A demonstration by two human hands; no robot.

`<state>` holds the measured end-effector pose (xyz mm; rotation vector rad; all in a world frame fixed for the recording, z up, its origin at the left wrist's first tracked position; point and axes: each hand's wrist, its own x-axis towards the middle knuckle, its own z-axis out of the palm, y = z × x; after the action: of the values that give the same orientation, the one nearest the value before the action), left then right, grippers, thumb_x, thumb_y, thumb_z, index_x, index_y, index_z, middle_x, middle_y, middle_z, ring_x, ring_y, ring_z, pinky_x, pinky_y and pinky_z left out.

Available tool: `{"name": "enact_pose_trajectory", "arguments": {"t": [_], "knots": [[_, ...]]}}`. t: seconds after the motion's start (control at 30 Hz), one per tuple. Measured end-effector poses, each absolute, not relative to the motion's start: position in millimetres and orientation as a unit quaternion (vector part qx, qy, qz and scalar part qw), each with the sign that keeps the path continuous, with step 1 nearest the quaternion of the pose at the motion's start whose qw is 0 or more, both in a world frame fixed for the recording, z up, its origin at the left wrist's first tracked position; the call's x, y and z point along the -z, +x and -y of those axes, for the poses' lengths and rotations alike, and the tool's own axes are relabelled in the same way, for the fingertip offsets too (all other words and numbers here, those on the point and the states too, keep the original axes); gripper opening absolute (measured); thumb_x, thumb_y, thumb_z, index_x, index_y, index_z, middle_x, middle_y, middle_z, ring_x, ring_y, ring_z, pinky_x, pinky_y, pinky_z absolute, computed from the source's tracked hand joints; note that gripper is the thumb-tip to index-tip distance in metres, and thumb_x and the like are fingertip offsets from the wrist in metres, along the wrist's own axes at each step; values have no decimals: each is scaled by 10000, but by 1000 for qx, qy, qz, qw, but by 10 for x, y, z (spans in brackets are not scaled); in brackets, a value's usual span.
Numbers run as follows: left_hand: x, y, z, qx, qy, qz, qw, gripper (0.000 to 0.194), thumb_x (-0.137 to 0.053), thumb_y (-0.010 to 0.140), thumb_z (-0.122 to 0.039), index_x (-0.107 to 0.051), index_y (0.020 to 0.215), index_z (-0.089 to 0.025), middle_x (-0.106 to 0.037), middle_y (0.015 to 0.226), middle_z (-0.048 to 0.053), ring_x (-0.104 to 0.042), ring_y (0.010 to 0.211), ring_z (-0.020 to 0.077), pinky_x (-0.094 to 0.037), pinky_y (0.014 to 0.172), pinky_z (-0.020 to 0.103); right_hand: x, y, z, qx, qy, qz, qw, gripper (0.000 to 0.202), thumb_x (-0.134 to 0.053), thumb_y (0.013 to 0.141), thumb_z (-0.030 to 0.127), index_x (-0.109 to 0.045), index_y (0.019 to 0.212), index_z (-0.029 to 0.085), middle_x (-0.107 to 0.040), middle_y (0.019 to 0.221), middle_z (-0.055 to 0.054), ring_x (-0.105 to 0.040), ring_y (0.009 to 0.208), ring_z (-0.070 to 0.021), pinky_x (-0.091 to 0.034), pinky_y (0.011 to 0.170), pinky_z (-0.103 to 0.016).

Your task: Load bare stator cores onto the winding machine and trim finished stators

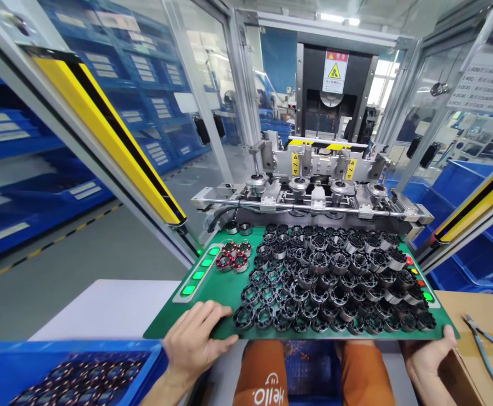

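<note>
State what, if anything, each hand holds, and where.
Left hand touches the front edge of the green board, right hand its near right corner; whether either grips it cannot be told.

"Hello." (270, 397) on orange garment (261, 361) | warning-triangle sign (334, 72) on black machine panel (312, 67)

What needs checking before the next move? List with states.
1. Left hand free of parts: ok, at the front edge of the green flat tabletop.
2. Right hand free of parts: cannot tell, fingers hidden.
3. Black-and-silver ring-shaped cores clear of left hand: not ok, front-left one very close.
4. Four square green buttons lit: ok.
5. Silver round metal machine heads stationary: cannot tell, single still.
6. Blue-handled metal pliers off tabletop: ok.
</note>
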<state>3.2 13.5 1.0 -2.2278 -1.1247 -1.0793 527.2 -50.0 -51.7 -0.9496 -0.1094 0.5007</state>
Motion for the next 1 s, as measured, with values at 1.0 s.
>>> {"name": "enact_pose_trajectory", "arguments": {"t": [1.0], "knots": [[22, -3, -147, 392, -802, 401, 206, 605, -417, 1123, -739, -690, 1005, -212, -710, 868, 49, -624, 770, 213, -448, 736, 341, 595, 5281, 528, -211, -491, 36, 844, 712, -629, 858, 719, -725, 1371, 235, -800, 1333, -68, -753, 1209, -328, -675, 1047, -567]]}}
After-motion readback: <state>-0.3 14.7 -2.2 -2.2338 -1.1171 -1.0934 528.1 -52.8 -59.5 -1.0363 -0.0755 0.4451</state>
